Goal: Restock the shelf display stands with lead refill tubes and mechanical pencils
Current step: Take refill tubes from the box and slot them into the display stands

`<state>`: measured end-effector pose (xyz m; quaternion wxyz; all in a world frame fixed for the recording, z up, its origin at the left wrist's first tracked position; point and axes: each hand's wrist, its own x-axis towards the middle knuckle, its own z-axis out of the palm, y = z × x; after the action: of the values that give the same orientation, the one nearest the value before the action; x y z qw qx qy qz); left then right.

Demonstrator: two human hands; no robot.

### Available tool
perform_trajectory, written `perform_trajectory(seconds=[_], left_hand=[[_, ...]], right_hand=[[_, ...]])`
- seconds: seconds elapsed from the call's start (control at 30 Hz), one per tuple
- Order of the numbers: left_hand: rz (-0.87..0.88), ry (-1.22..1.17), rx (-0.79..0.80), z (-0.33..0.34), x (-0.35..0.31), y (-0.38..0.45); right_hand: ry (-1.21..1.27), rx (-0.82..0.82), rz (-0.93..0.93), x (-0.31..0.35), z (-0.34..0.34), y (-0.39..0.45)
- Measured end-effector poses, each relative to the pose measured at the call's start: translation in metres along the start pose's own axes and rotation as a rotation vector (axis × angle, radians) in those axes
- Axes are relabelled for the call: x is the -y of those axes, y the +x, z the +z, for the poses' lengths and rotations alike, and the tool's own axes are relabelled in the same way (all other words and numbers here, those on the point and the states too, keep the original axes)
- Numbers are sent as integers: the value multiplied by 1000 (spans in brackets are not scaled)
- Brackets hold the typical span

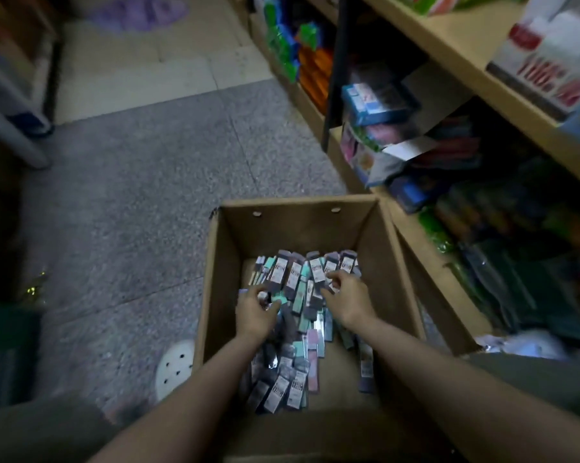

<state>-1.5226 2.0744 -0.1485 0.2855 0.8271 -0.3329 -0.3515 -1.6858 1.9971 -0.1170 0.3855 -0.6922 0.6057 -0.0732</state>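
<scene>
Head view: open brown cardboard box [375,235] stands on grey speckled floor [131,195], touching the wooden shelf unit [448,38] on its right, floor clear to its left. Left hand [256,310] fingers curl around slim packets of refills [295,332] heaped inside; right hand [347,297] pinches one. Label print unreadable.

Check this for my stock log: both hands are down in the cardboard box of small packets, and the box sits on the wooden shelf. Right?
Not quite. Both the left hand and the right hand are in the cardboard box of packets, but the head view shows the box on the floor beside the wooden shelf.
</scene>
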Motion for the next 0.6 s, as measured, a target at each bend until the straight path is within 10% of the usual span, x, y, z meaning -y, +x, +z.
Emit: perform_trajectory(seconds=[0.6], left_hand=[[-119,29,-215,56,4,72]], right_hand=[[-556,53,-147,-33,57,76]])
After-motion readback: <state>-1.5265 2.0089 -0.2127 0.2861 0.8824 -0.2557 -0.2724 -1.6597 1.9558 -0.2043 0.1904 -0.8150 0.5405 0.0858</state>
